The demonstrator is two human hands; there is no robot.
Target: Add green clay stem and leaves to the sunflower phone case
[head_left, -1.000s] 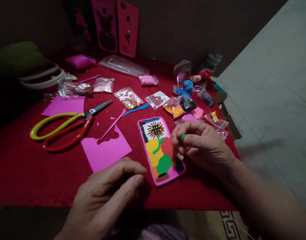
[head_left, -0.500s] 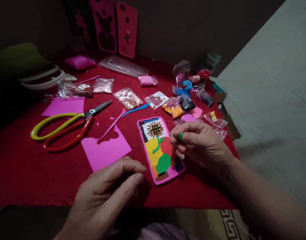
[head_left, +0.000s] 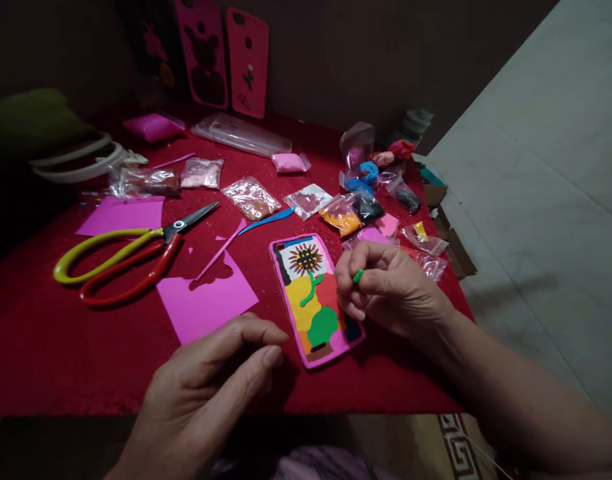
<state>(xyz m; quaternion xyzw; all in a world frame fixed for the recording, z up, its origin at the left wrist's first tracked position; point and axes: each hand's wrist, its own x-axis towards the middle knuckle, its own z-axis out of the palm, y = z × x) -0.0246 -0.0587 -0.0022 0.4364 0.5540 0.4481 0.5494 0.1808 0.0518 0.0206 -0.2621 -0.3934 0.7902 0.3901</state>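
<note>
Between thumb and fingers, my right hand (head_left: 386,283) pinches a small piece of green clay (head_left: 357,275). This hand hovers over the right edge of a phone case (head_left: 299,303) lying on the red table. Pink clay rims the case, and colored patches fill it, with a sunflower on a green stem near its top. To the left of the case, my left hand (head_left: 213,383) is held with thumb and index finger slightly apart and nothing visible in it. A cut pink sheet (head_left: 201,310) lies just beyond the left hand.
Scissors (head_left: 156,243) with yellow and red handles lie at left. A blue modeling tool (head_left: 267,221) and a pink stick (head_left: 220,250) lie behind the case. Several clay bags, including an orange one (head_left: 341,217), spread across the back. Decorated cases (head_left: 249,63) lean against the wall.
The view has shifted slightly, moving the whole scene a little to the left. My right hand still pinches the green clay, its fingers turned slightly.
</note>
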